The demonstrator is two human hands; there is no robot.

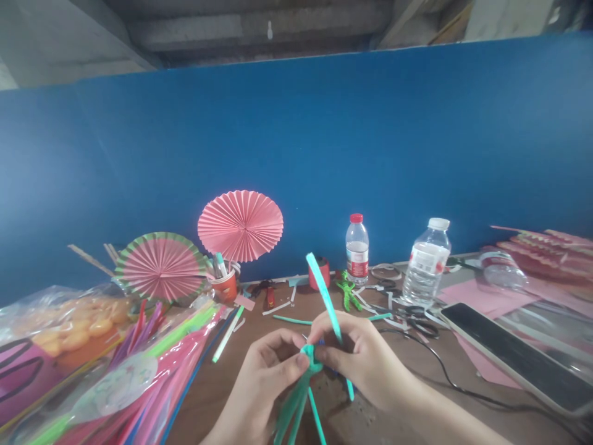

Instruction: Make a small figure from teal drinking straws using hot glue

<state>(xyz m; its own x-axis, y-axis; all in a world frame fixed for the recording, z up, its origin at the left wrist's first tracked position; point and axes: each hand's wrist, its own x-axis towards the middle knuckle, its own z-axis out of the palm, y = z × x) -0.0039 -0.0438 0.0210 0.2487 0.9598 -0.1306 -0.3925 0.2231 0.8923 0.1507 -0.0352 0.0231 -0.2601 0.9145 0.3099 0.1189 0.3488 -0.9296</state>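
My left hand [264,377] and my right hand [365,361] meet over the brown table [222,377], both pinched on a bundle of teal paper strips [308,364]. The strips are gathered into a knot between my thumbs. One strip rises up and back from the knot, and several ends hang down toward me. Fingers of both hands are curled closed around the knot.
Two pink pleated paper fans [240,225] [160,266] stand at the back left by an orange cup of pens [225,285]. Bagged coloured straws [139,371] lie at left. Two water bottles [357,248] [426,262], scissors [417,318], a cable and a phone [514,355] lie at right.
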